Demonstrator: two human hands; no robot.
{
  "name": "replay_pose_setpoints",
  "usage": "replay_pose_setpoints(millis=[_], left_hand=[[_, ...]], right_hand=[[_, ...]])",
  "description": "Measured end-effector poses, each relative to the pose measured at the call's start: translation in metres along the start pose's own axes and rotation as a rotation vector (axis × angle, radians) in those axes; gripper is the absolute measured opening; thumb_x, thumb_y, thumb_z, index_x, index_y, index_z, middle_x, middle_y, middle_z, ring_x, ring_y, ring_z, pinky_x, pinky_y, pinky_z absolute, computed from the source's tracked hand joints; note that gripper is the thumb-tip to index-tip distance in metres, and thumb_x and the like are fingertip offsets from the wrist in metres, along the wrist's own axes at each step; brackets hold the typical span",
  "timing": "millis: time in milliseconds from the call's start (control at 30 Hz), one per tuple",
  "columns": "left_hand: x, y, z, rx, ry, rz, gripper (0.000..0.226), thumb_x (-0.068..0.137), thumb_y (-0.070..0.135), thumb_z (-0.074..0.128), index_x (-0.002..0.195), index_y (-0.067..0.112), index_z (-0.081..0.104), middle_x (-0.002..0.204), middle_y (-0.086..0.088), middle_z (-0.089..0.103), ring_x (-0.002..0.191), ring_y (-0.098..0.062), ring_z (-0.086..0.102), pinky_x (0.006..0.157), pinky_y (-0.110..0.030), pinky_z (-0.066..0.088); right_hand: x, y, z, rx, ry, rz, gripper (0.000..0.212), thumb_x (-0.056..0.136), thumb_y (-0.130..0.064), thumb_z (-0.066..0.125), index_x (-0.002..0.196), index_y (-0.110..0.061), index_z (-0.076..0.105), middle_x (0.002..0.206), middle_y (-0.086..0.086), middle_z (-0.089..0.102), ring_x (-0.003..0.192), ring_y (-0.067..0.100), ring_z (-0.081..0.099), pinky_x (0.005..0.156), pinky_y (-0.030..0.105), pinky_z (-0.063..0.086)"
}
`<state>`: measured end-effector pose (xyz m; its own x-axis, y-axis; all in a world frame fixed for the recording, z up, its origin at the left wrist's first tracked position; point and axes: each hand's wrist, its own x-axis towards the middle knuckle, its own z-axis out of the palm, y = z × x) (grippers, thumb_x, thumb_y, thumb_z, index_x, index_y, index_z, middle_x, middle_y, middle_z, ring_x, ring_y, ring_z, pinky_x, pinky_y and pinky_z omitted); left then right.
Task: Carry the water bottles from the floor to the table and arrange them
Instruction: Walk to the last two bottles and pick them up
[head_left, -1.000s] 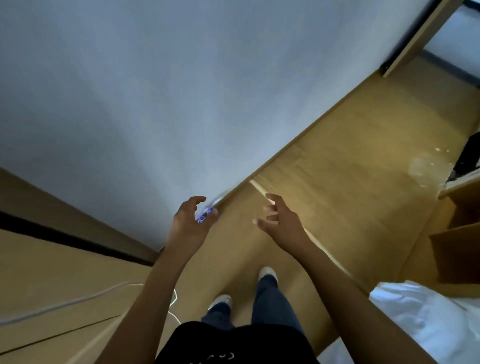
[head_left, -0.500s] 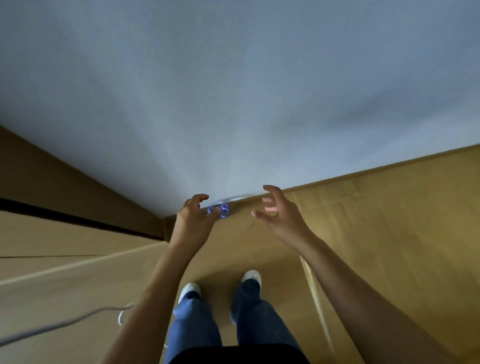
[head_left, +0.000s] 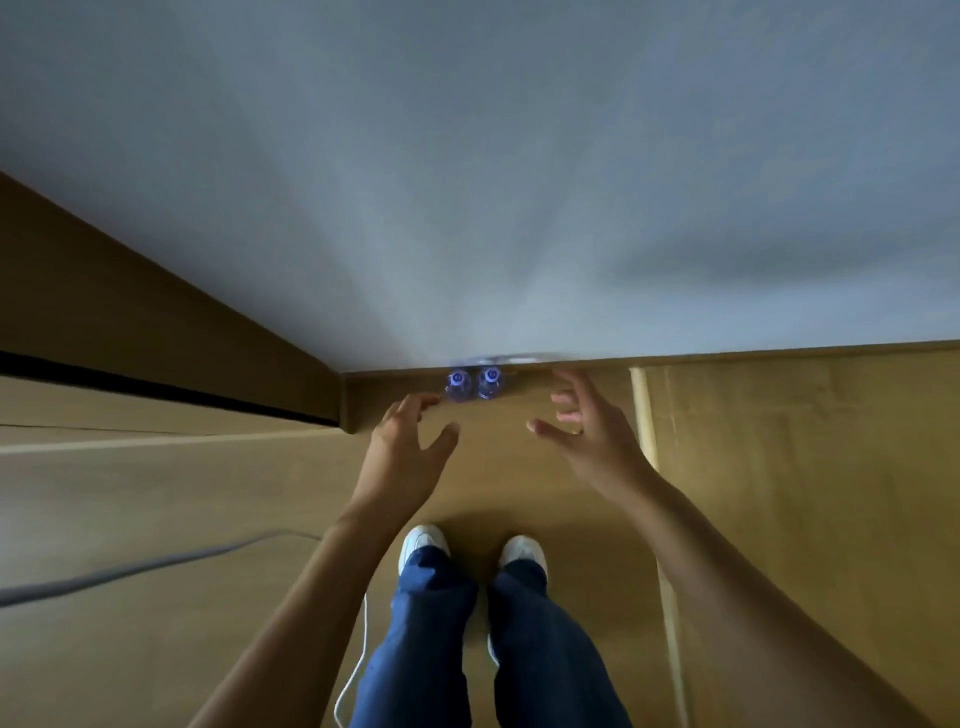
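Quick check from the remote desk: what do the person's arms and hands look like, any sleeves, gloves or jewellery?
Both forearms are bare, with no sleeves in view. The left hand and right hand wear no gloves; no rings, watch or markings can be made out.

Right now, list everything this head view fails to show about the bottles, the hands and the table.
- Two water bottles: seen from above, only blue caps and shoulders show; fill level and labels cannot be made out.
- A pale blur at the wall base behind them: too smeared to identify.
- Left hand: whether its fingertips touch the near bottle is unclear.
- Right hand: spread, holding nothing.
- Table: out of frame.
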<state>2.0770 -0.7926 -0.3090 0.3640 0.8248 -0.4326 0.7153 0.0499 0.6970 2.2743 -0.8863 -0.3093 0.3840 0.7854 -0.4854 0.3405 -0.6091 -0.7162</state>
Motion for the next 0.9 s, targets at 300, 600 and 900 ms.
replay_pose_setpoints(millis=[300, 600, 900], left_hand=[[0.092, -0.146, 0.126, 0.054, 0.007, 0.012, 0.044, 0.088, 0.031, 0.068, 0.127, 0.014, 0.056, 0.128, -0.005, 0.059, 0.118, -0.018, 0.055, 0.087, -0.025, 0.040], [0.205, -0.268, 0.229, 0.131, 0.004, 0.096, 0.061, 0.088, 0.035, 0.067, 0.140, 0.017, 0.040, 0.133, -0.007, 0.049, 0.121, -0.023, 0.047, 0.090, -0.027, 0.036], [0.301, -0.316, 0.274, 0.058, 0.114, 0.204, 0.078, 0.082, 0.030, 0.076, 0.145, 0.012, 0.034, 0.141, -0.011, 0.043, 0.129, -0.025, 0.042, 0.099, -0.027, 0.035]], right_hand=[[0.106, 0.145, 0.102, -0.054, -0.014, -0.018, 0.071, 0.086, -0.030, 0.074, 0.147, -0.020, 0.037, 0.137, 0.007, 0.054, 0.115, 0.017, 0.056, 0.095, 0.030, 0.047], [0.233, 0.267, 0.194, -0.104, 0.047, -0.093, 0.073, 0.085, -0.028, 0.076, 0.147, -0.020, 0.039, 0.137, 0.006, 0.053, 0.123, 0.021, 0.053, 0.100, 0.034, 0.044], [0.329, 0.329, 0.233, -0.107, 0.051, -0.238, 0.059, 0.079, -0.028, 0.082, 0.129, -0.015, 0.055, 0.121, -0.004, 0.061, 0.116, 0.010, 0.055, 0.095, 0.023, 0.043]])
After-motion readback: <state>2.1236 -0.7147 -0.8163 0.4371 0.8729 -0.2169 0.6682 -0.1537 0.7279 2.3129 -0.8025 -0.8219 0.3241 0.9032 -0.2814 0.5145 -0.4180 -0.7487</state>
